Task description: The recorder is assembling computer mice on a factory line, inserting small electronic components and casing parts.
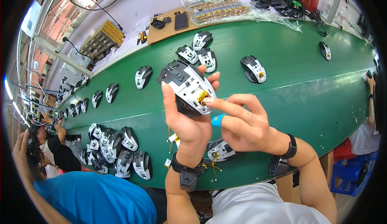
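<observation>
Above the green counter (pixel 290 107), the left hand (pixel 187 125) is closed around a tilted grey-and-white mouse shell (pixel 186 79); the right hand (pixel 246 123), half open and gripping nothing, rests its index fingertip (pixel 209 100) on the gold-wrapped piece (pixel 202 95) set in that shell

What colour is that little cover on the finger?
The finger cover is bright blue, best seen in the head view.
</observation>
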`<state>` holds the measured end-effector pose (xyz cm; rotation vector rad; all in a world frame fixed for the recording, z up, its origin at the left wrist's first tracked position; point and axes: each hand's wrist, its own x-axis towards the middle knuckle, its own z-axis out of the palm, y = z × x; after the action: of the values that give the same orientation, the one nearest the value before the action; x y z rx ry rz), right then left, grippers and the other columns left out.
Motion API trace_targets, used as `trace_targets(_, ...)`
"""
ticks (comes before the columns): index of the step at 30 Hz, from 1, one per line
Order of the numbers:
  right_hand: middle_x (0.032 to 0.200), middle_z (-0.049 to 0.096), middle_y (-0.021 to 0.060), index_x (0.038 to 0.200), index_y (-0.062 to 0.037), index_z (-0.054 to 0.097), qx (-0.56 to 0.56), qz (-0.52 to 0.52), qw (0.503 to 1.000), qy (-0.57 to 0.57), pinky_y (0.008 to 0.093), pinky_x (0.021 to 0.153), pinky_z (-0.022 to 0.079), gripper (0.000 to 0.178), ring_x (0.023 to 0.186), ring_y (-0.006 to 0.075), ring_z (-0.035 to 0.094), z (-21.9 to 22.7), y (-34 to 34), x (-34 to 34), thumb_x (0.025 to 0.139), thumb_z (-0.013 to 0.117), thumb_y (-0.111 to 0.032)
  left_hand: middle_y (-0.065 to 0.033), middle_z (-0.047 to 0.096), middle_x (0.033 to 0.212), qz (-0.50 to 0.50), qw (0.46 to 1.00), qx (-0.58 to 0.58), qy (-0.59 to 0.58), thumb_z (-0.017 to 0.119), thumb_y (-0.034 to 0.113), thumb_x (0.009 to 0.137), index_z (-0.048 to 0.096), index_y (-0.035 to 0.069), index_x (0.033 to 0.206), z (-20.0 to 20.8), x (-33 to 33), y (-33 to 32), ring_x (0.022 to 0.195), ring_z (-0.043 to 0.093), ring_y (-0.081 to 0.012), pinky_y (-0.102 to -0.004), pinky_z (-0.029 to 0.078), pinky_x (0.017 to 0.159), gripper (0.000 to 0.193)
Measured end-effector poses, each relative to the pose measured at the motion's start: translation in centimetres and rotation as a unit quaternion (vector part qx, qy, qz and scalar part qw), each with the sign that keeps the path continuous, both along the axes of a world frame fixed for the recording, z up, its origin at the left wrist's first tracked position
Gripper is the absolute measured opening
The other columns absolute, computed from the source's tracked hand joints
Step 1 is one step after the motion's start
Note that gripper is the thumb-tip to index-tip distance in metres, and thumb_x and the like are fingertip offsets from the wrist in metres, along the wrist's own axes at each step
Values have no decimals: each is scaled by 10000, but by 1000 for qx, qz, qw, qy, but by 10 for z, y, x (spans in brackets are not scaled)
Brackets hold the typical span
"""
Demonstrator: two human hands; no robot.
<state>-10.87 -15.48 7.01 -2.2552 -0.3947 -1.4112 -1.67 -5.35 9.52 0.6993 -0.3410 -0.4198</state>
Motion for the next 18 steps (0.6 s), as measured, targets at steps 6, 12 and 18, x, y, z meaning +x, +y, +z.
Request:
trace_targets(6, 1099, 686, 52, 839, -85, 587, 9, -4, 1000, 9, 313, 686, 448, 240, 768, 217, 555, 3, 1, -3, 622, 651, -5, -195, 630, 1143, -14, 998, 58, 1, 327, 505, 991, 505, 25, 1275, 1, -6, 0, 955, 660, -352, -410, 553, 815, 586)
trace_targets(12, 984, 692, 73, 928, -58, 597, 146, 145, 975, 83, 351, 818, 502, 297, 821, 260, 600, 17, -22, -5, 651, 641, 41, -212, 633, 1136, -117, 993, 9, -12, 322, 478, 995, 504, 40, 1275, -2, -2, -3, 941, 663, -333, -418, 547, 820, 550)
trace_targets(18, 1284, 558, 174, 1233, -26, 487, 280, 111, 945, 125, 377, 868, 496, 537, 1121, 258, 589, 12, -30, 3, 753, 720, -89, -154, 645, 1126, -61, 994, 78, -51, 343, 464, 1002, 500, 39, 1270, -14, 3, -15, 990, 644, -236, -358, 525, 841, 526)
